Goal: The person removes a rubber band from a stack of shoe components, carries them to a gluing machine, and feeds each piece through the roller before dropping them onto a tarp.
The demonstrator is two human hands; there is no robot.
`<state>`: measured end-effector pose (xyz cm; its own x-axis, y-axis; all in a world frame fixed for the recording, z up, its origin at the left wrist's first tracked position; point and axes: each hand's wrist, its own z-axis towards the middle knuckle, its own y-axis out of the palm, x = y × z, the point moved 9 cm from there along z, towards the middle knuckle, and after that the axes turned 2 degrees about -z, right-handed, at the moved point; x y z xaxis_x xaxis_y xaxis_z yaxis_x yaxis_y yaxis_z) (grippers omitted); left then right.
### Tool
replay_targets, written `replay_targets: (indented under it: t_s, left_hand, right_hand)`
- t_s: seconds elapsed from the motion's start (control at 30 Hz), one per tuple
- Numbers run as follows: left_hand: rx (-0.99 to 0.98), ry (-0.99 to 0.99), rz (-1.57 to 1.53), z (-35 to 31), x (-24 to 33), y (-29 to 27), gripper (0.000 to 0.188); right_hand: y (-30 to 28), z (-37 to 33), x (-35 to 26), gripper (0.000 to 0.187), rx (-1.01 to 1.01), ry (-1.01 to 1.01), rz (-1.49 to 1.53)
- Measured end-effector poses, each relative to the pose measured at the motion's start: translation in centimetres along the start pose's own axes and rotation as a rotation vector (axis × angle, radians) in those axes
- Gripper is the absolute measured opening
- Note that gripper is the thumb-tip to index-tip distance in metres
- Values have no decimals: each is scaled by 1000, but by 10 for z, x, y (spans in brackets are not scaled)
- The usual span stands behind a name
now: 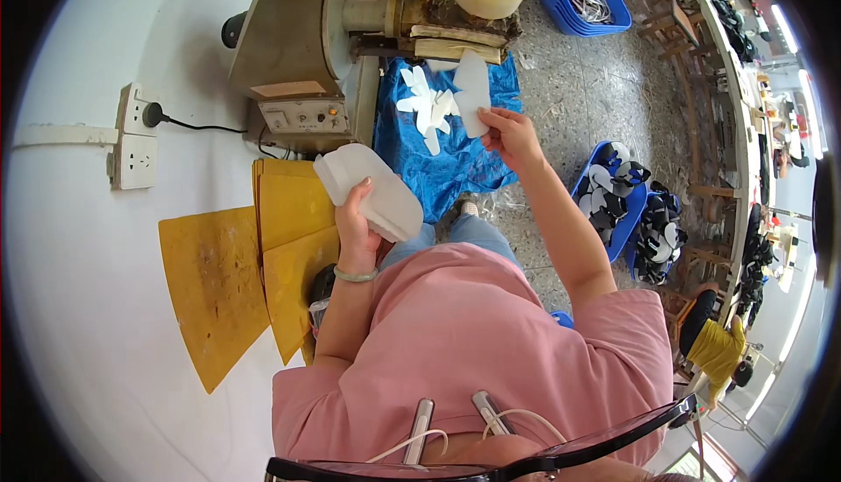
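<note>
A thick stack of white insole-shaped sheets point(372, 191) is gripped in my left hand point(355, 228), the thumb lying along its side. My right hand point(511, 138) pinches the near end of a single white insole-shaped sheet point(473, 88). That sheet's far end reaches up to the roller part of a machine point(460, 44); whether it touches the roller I cannot tell. Below the roller, several loose white sheets point(427, 105) lie overlapping on a crumpled blue plastic cover point(438, 180).
The machine's grey body point(298, 44) stands at the left by the wall socket point(137, 131). Yellow-brown boards point(215, 280) lean on the wall. Blue crates point(626, 228) with black and white pieces sit on the floor at right. Another person point(714, 346) is by the long workbench.
</note>
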<state>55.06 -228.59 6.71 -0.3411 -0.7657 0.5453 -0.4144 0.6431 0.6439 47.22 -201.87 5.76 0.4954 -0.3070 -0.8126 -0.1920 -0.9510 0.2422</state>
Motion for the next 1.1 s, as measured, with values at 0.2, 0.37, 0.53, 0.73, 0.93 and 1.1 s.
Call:
replay_targets:
  t_s: [0.2, 0.37, 0.53, 0.73, 0.93, 1.1]
  left_hand:
    - [4, 3, 0, -5, 0, -1, 46]
    - [11, 27, -2, -7, -8, -5, 45]
    - [72, 78, 57, -11, -17, -4, 43]
    - [-2, -124, -60, -4, -48, 1, 44]
    - [-39, -128, -5, -2, -35, 5, 47]
    - [-23, -69, 17, -5, -27, 0, 45]
  right_hand:
    - [5, 5, -3, 25, -18, -22, 36]
    - [-9, 41, -27, 28, 26, -66, 20]
    - [31, -18, 7, 31, -127, 97, -372]
    - [74, -82, 53, 24, -404, 15, -549]
    - [51, -35, 20, 24, -169, -46, -163]
    - [53, 6, 5, 24, -116, -76, -43]
